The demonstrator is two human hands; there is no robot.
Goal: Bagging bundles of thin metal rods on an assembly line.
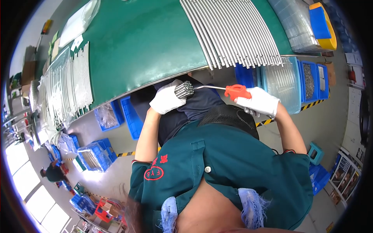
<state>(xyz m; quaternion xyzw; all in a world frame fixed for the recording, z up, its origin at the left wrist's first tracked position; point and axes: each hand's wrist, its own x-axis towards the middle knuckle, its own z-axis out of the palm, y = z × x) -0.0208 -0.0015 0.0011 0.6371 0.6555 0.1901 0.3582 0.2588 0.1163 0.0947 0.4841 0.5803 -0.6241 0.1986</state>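
Observation:
My left hand (168,98), in a white glove, is closed round a bundle of thin metal rods (184,89), whose ends face right above my lap. In my right hand (257,101), also gloved in white, is a red air blow gun (237,92). Its thin bent metal nozzle (211,87) reaches left, with the tip close to the rod ends; whether they touch I cannot tell. Both hands are just below the near edge of the green table (140,42).
Long metal rods (233,33) lie side by side on the table at right, with more rods (81,77) at left. Blue bins (131,116) stand below the table edge, and others (311,79) at right. A yellow tape roll (328,29) sits at the far right. Another person (53,173) is far left.

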